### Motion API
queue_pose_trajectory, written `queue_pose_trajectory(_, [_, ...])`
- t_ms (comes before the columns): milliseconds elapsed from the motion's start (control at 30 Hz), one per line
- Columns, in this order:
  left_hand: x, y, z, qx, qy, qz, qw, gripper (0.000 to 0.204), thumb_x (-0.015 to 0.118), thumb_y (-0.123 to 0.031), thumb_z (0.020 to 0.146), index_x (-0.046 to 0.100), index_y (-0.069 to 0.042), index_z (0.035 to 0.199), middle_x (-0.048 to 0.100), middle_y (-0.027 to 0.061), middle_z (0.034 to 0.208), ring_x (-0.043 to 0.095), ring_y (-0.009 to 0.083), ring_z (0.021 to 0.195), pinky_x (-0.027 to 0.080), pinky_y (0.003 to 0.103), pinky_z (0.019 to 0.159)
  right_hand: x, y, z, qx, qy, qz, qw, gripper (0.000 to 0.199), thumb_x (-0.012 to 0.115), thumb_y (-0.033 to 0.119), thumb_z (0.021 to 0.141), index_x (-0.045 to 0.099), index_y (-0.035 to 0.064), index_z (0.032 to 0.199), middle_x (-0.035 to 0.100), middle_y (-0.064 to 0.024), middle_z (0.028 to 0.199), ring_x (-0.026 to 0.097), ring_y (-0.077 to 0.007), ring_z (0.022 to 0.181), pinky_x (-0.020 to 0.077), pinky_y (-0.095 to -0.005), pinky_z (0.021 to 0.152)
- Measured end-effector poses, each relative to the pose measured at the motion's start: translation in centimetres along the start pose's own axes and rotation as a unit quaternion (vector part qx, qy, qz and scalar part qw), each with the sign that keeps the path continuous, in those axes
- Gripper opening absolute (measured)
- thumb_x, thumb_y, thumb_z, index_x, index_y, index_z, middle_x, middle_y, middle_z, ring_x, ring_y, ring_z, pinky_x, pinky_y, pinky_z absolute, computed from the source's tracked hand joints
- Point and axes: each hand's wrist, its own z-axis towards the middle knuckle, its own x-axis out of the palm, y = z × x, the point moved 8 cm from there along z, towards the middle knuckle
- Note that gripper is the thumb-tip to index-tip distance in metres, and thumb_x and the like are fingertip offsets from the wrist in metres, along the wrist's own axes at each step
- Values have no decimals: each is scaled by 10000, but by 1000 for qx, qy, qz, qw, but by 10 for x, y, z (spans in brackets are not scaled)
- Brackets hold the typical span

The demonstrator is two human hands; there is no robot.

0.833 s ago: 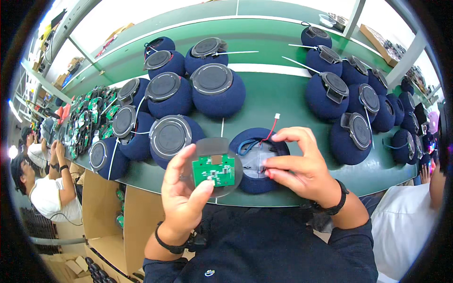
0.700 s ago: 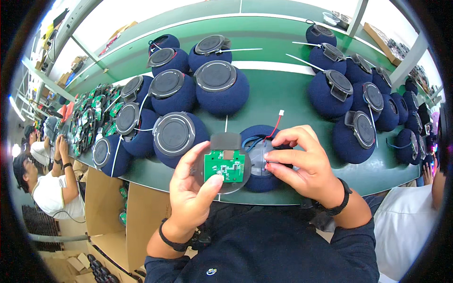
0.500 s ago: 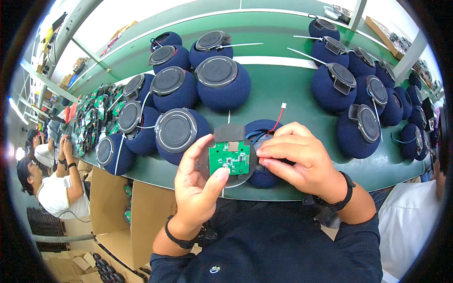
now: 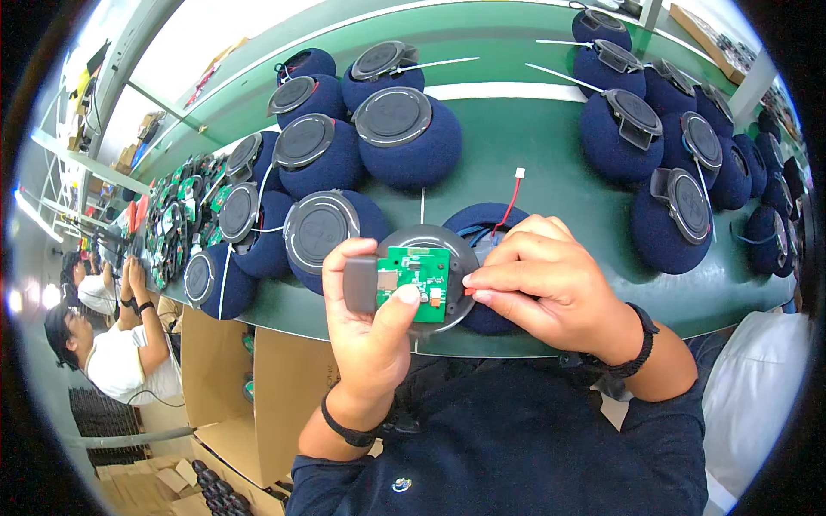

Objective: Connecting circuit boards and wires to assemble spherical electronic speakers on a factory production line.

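My left hand [image 4: 372, 348] holds a round black cap [image 4: 460, 249] carrying a green circuit board [image 4: 432, 265], its thumb pressed on the board. A dark tab [image 4: 360, 285] sticks out from the cap's left side. My right hand [image 4: 559, 279] is closed in a pinch at the cap's right edge, with a short bit of red wire [image 4: 469, 290] showing at the fingertips. Behind both hands stands a navy fabric ball [image 4: 482, 213], open on top and partly hidden. Blue wires lie in its opening, and a red wire with a white plug [image 4: 519, 174] rises from it.
Navy balls with black caps stand at the left [image 4: 409, 142] and right [image 4: 621, 142] of the green table [image 4: 525, 129]. A heap of circuit boards [image 4: 176, 206] lies far left. Below the table edge is a cardboard box [image 4: 292, 387]. Another person [image 4: 120, 357] sits at the left.
My left hand has turned the cap and board about a quarter turn, so the dark tab went from the top to the left. My right hand keeps its pinch beside the cap.
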Motion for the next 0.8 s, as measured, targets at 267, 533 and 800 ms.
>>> queue_pose_trajectory(267, [-1,-7,-4,118,-24,94,988,485,729,21,914,432,-94,1279,623,118,1199,635,175,1065,502,346,957,-3,-4,-3,15,-9,22,1000,140,807,182,841,767,145,970,710,-9,921,636,-233,896,444,-371,802])
queue_pose_trajectory(533, [6,-10,-6,165,6,135,977,464,663,20,915,461,-65,1323,635,127,1250,632,208,1120,493,378,1016,-3,-3,-7,6,-14,20,1000,166,827,172,810,766,158,964,698,4,922,630,-227,909,441,-367,799])
queue_pose_trajectory(800, [8,-12,-8,149,1,159,976,502,704,-17,904,479,-52,1351,642,126,1243,638,205,1109,489,365,1018,-11,-3,-6,33,-27,8,999,146,823,141,805,762,125,938,675,-46,1050,609,-268,968,455,-390,866])
